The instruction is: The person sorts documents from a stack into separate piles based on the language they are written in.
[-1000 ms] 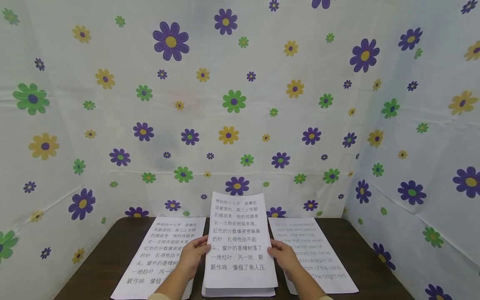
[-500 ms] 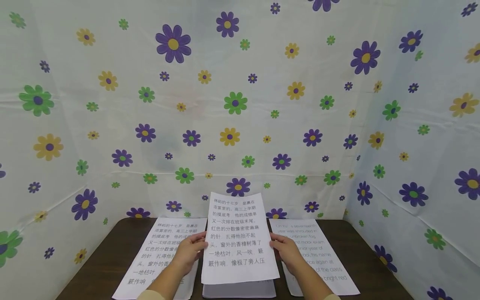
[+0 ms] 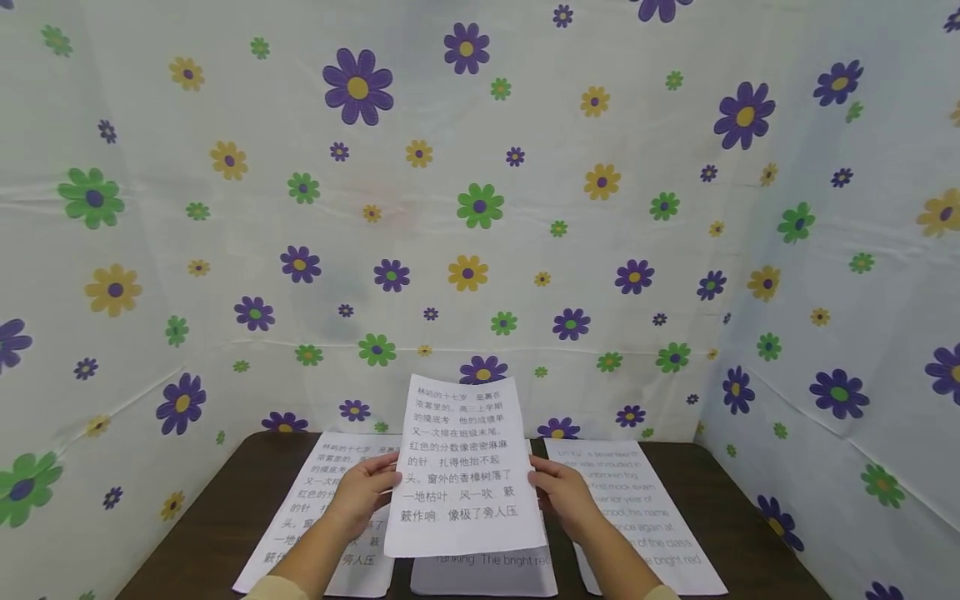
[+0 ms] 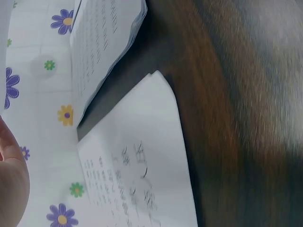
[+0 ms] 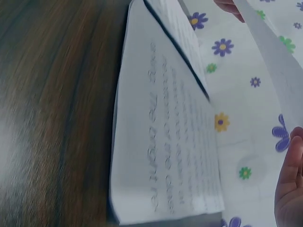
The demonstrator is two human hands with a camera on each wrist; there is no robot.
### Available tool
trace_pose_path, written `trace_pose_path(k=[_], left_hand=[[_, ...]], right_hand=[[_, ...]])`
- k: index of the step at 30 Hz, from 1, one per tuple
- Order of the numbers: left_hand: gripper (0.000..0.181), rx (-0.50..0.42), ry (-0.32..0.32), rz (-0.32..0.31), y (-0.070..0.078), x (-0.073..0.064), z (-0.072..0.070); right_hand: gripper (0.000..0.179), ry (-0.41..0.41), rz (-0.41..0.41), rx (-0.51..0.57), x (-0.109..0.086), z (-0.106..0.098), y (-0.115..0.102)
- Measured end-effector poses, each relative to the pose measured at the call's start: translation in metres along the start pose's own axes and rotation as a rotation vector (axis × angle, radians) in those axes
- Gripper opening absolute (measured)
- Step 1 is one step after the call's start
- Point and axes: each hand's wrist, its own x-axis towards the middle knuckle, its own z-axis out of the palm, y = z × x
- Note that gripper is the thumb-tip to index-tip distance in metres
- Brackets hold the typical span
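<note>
A white sheet of paper [image 3: 459, 467] printed with large Chinese text is held up and tilted above the middle pile. My left hand [image 3: 358, 496] pinches its left edge and my right hand [image 3: 564, 497] pinches its right edge. Below it shows the near part of a paper pile [image 3: 483, 575] with English print; the rest is covered. In the right wrist view the raised sheet [image 5: 277, 56] spans between the fingers of both hands, my right hand [image 5: 289, 184] at the lower right. The left wrist view catches only part of my left hand [image 4: 12, 182].
A pile of Chinese-printed paper [image 3: 277, 521] lies on the left, partly behind my left arm. On the right lies an English-printed pile [image 3: 637, 492]. All rest on a dark wooden table [image 3: 195, 500], enclosed by flower-patterned white cloth [image 3: 420, 200].
Both hands have lifted the Chinese sheet off the middle pile and shifted it slightly left. English print on the pile underneath has come into view.
</note>
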Motion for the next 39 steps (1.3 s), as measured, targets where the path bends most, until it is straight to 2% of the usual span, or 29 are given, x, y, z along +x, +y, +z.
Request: trace_pose_path(k=[9, 23, 31, 39], left_hand=[[0.047, 0.016, 0.020, 0.029, 0.010, 0.000, -0.028], [0.048, 0.097, 0.054, 0.002, 0.027, -0.010, -0.071], [0.051, 0.136, 0.067, 0.001, 0.027, -0.011, -0.093], [0.052, 0.179, 0.095, -0.022, 0.026, -0.013, -0.117]], right_hand=[[0.048, -0.035, -0.009, 0.030, 0.002, 0.025, -0.013], [0.047, -0.063, -0.010, 0.043, 0.002, 0.065, -0.024], [0.048, -0.067, 0.021, 0.060, 0.003, 0.086, -0.027], [0.045, -0.070, 0.004, 0.061, 0.003, 0.113, -0.027]])
